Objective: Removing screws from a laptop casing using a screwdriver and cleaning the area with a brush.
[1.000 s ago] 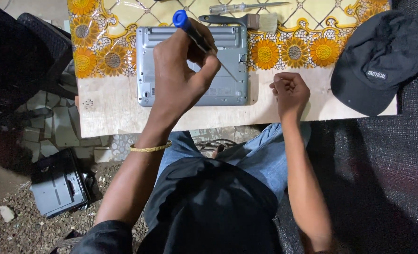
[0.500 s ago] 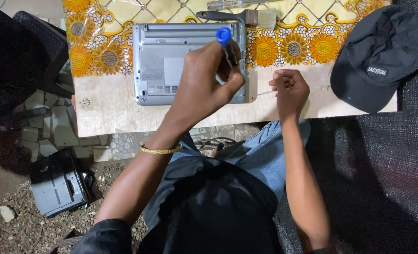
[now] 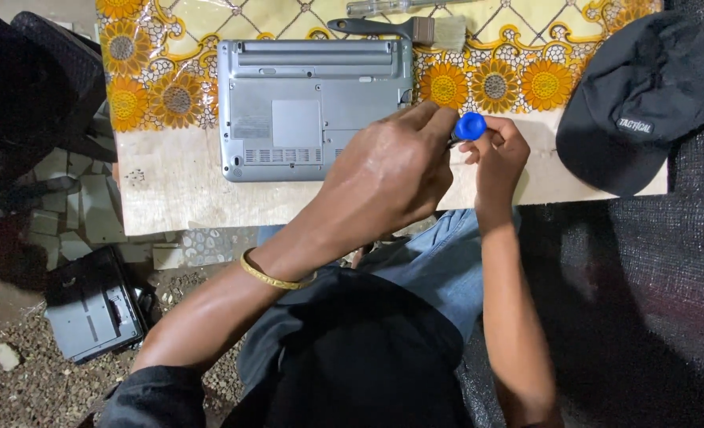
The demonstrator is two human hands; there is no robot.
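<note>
On the table [image 3: 177, 198], just right of the grey laptop [image 3: 312, 107] that lies bottom side up, the two hands meet around a screwdriver [image 3: 469, 127] with a round blue end. Left hand [image 3: 388, 178] has its fingers curled shut around the screwdriver, and right hand [image 3: 499, 154] has its fingers pinched close at the blue end, touching it. Behind the laptop lies a brush [image 3: 403, 30], and a black cap [image 3: 641, 99] sits well off to the right.

Grey label [image 3: 250, 127] on laptop underside [image 3: 312, 87]
</note>
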